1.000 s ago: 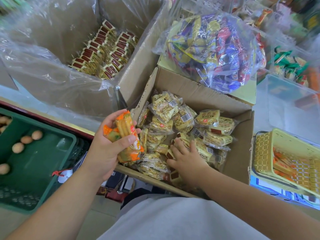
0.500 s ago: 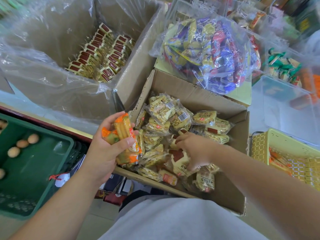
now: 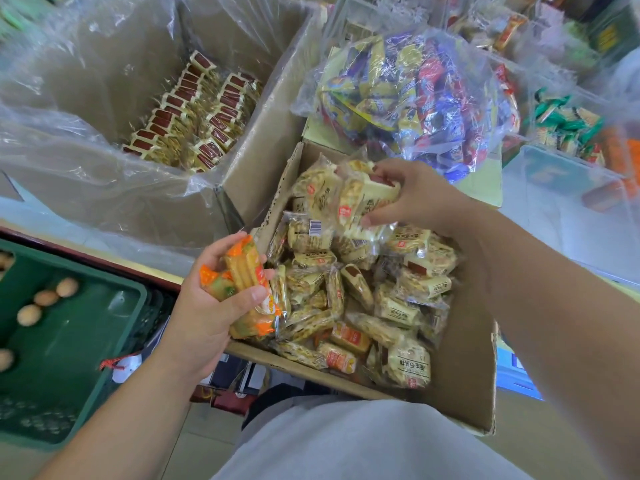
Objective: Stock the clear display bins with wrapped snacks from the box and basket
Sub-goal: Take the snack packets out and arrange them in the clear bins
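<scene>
Pale wrapped snacks [image 3: 349, 199]: a bunch gripped by the right hand [image 3: 419, 199], fingers curled round them, held just above the heap.
Orange packets [image 3: 249, 289]: clutched in the left hand [image 3: 211, 313], thumb across them.
Box [image 3: 464, 368]: cardboard, under both hands, heaped with wrapped snacks.
Lined carton [image 3: 270, 133]: beyond the left hand, rows of red-and-gold packets [image 3: 194, 109].
Bag [image 3: 415, 91]: beyond the right hand, mixed sweets.
Clear bin [image 3: 568, 230]: right of the right hand.
Green crate [image 3: 79, 341]: left of the left hand, egg-like things [image 3: 29, 313] inside.

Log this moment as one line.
left hand: grips orange packs | right hand: grips cream packs over cardboard box | stage: picking
</scene>
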Available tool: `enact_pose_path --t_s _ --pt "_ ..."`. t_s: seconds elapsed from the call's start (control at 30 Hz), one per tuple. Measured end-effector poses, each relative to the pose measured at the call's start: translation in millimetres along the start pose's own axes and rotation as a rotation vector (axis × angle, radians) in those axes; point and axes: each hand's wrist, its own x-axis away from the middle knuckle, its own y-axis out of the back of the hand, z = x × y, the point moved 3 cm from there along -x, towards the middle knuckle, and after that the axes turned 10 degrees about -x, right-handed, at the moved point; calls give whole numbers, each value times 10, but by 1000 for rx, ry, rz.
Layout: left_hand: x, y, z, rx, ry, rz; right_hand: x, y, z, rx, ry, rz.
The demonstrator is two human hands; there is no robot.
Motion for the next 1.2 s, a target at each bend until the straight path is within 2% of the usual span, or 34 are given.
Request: enact_pose_path --t_s 0.1,0.23,0.33,0.4,0.47,0.5,0.57,0.67,0.73,0.87,0.97,1.0,1.07,1.1,1.13,1.17,1.2 --pt "3 -10 12 -74 -15 -6 -194 -126 -81 104 -79 -2" --pt "14 -26 24 -163 -17 -14 -263 -337 -394 475 -180 -37" --pt "16 -23 41 -213 -7 -23 -59 -505 -567 501 -221 -145" --pt "7 -8 53 -233 -10 -29 197 -629 -575 560 -143 -259" --pt "-9 6 79 -261 -18 -36 492 -781 -545 577 54 -346" --pt "-15 10 91 -276 -22 -39 639 -871 -539 557 156 -334" --pt "-26 7 111 -302 -26 -41 891 -1070 -594 483 270 -121" --pt "-35 -13 117 -341 -32 -35 1081 -1369 -784 566 254 293" --pt "-34 -25 117 -381 -42 -21 1070 -1524 -929 727 200 418" --pt "-12 -42 116 -437 -52 -6 955 -1644 -995 902 103 345" --pt "-12 -48 115 -448 -58 -3 914 -1568 -972 939 84 186" --pt "-13 -47 116 -444 -57 -3 918 -1514 -922 909 136 117" --pt "-14 -45 119 -426 -47 -9 964 -1476 -856 883 377 6" --pt "-15 -46 117 -417 -40 -11 996 -1489 -845 869 479 8" --pt "-16 -48 115 -414 -37 -13 1012 -1513 -831 819 495 80" --pt "-17 -46 111 -414 -36 -13 1007 -1551 -834 753 425 182" --pt "-17 -45 108 -415 -35 -13 990 -1595 -858 700 280 278"
